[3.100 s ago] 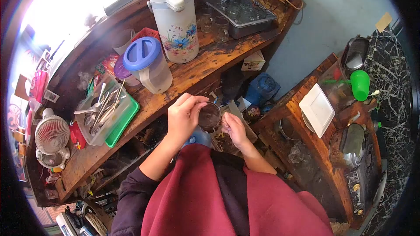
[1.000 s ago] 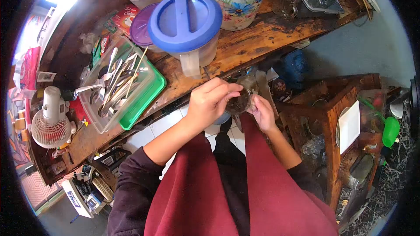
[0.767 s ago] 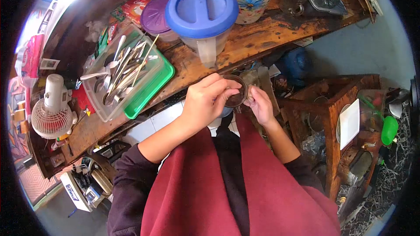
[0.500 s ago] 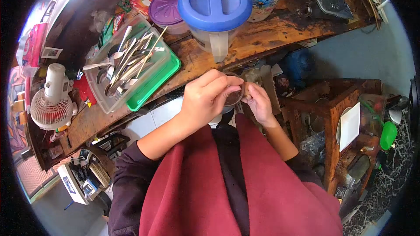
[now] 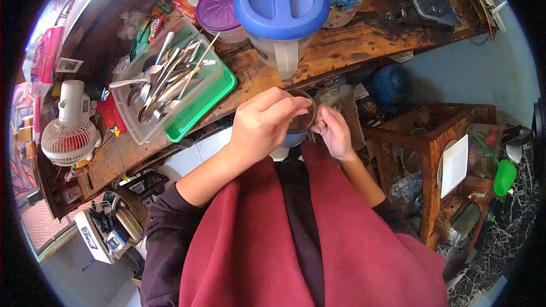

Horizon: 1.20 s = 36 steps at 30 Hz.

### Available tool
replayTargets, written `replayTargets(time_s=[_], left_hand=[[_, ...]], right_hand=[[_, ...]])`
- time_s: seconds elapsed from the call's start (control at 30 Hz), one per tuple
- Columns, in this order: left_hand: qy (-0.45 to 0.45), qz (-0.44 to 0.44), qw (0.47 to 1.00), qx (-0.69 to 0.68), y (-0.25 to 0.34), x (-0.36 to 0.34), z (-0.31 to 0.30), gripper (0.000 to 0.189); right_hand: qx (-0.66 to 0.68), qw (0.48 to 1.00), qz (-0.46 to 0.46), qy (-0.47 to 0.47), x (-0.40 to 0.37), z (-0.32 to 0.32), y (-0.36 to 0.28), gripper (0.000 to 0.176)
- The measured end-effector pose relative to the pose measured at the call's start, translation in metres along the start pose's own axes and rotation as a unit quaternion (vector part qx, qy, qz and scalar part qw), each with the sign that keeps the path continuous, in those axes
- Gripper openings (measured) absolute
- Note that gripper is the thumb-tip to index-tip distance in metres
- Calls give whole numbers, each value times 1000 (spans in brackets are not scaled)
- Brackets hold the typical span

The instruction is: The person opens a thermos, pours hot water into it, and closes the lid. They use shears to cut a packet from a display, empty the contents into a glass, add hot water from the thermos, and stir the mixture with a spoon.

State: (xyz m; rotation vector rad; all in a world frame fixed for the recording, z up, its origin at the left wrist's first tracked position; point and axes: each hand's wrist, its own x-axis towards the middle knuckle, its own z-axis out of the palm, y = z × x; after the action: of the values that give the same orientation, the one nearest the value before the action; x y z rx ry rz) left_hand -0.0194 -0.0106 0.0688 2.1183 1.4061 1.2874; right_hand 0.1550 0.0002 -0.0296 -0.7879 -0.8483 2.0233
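In front of my chest is a small round cup with a dark rim and a brownish, see-through look. My right hand pinches its right side, where a handle seems to be. Curled fingers of my left hand reach over the rim, their tips at the cup's mouth; whatever they pinch is hidden. Just beyond the hands, on the wooden counter, stands a clear plastic jug with a blue lid.
A clear bin of cutlery sits on a green lid to the left. Near it are a purple-lidded tub and a small fan. To the right stands a wooden rack with a white dish.
My left fingertips have shifted from the rim's far edge towards the cup's opening. More of the cup's mouth shows now, and the view has moved slightly.
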Motion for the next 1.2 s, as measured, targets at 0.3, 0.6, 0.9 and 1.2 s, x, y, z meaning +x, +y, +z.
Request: replayTargets(time_s=[0.3,0.6,0.9,1.2], left_hand=[[-47,-42,998,6,10,-9,-8,13],[-3,0,1000,21,3,3,-2,16],[-36,-69,996,-42,0,-5,-11,10],[15,-66,997,30,2,-6,-20,11]], right_hand=[[-28,1000,-5,8,2,1,1,24],[4,1000,-6,-28,7,-2,2,26],[58,998,25,-29,2,-3,5,24],[72,997,26,-33,3,1,1,25]])
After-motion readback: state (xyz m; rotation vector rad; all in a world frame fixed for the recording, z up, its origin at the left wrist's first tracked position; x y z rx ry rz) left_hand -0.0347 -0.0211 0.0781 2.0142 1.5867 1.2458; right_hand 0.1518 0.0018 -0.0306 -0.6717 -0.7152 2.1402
